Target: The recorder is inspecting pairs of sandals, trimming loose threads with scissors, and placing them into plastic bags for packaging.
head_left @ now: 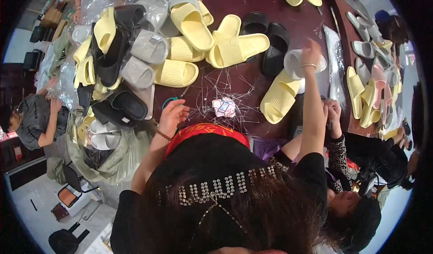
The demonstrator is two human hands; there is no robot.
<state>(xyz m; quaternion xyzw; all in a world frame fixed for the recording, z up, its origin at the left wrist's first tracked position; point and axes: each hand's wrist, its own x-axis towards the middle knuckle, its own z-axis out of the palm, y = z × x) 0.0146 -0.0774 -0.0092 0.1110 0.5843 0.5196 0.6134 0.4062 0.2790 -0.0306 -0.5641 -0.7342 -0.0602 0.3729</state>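
My left hand [175,115] is at the table's near edge with its fingers loosely bent and apart. Right behind it lies a teal-handled pair of scissors [168,101]; I cannot tell whether the fingers touch it. My right hand [311,54], smeared by motion, is over a pale grey slipper [294,65] at the right. Whether it grips the slipper cannot be made out. Just below that slipper is a yellow slipper [278,98]. Between my hands, a small stack of printed tags [224,107] sits among scattered thin clear strands [225,87].
Yellow slippers [239,46] and black slippers [275,46] lie across the dark red table [243,6]. Grey slippers [149,46] pile up at left. A clear plastic bag [333,64] lies at right, near a co-worker's hand [333,110]. Another person [38,118] works at far left.
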